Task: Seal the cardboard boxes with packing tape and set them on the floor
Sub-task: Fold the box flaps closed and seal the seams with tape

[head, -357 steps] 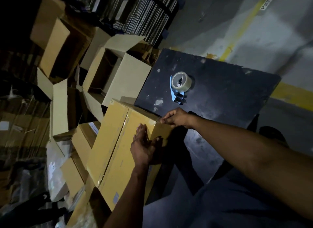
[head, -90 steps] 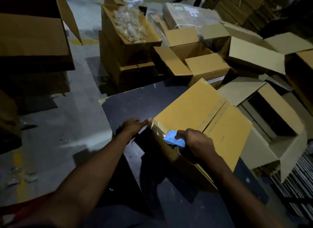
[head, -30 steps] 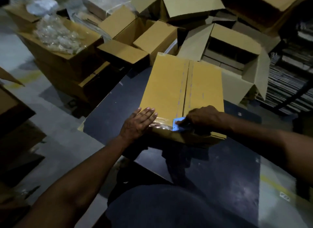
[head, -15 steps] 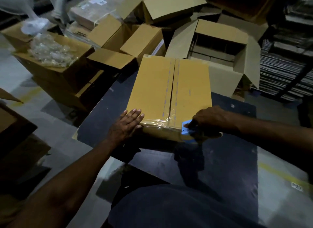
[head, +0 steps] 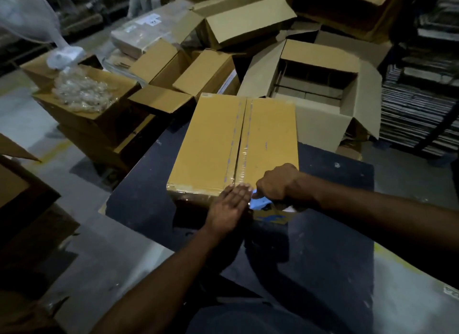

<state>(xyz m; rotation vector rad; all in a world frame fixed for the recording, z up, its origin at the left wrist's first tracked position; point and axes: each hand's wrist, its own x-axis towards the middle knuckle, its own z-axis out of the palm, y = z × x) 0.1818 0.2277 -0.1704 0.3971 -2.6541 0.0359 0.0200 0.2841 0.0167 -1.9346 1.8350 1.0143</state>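
At the near edge of the closed cardboard box, the left hand lies flat, fingers straight and together, fingertips pressing the clear tape over the box's front top edge. Touching it at 3 o'clock, the right hand is curled tight around a blue tape dispenser, held against the same front edge; the roll itself is mostly hidden under the hand. The box sits on a dark table, its 2 top flaps shut and a strip of tape running along the centre seam toward 12 o'clock. Beyond the box at 1 o'clock stands a large open carton with flaps spread. At 10 o'clock, an open box holds clear plastic bags. More cartons are heaped at 12 o'clock.
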